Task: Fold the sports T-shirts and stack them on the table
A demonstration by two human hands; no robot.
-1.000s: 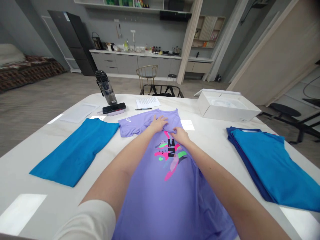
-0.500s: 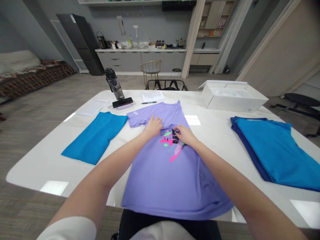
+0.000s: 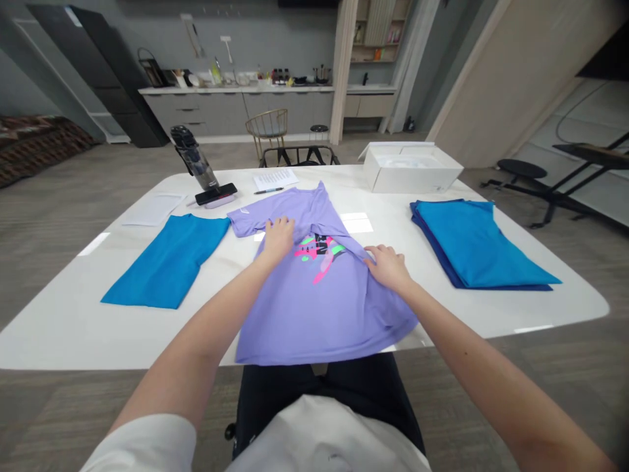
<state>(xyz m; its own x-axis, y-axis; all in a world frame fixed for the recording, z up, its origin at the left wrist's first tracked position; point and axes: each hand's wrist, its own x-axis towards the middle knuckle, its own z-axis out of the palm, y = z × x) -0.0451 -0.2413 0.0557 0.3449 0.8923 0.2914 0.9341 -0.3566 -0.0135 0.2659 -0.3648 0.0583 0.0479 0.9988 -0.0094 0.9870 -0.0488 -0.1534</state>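
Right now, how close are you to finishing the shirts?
The blue cloth on the left and the stack on the right look folded. The purple shirt is in hand, with left hand and right hand both on it. That one looks left to finish: its sleeve sticks out and its hem lies spread.

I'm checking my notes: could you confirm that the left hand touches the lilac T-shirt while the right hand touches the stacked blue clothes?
Not quite: the head view shows the right hand on the lilac T-shirt, not the stacked blue clothes. The left hand does touch it.
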